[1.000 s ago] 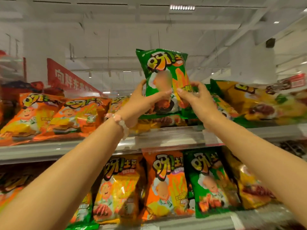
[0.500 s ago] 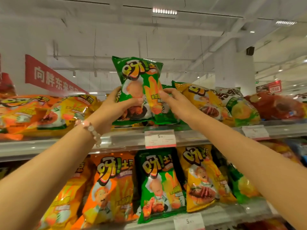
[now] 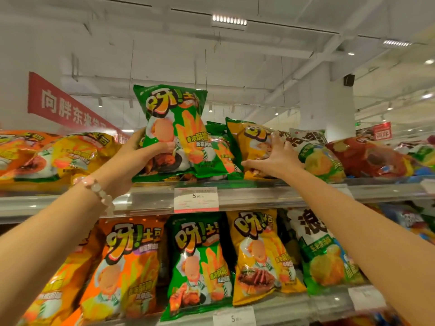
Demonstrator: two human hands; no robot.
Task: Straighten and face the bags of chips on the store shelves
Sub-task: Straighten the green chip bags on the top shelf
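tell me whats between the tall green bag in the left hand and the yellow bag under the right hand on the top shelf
In the head view, a second green bag leans between the upright green bag and the yellow bag.

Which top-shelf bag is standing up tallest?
The green bag in the left hand; it stands upright, while its neighbours lean back or lie flat.

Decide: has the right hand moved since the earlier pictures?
Yes. The right hand left the upright green chip bag and moved right onto the neighbouring yellow chip bag.
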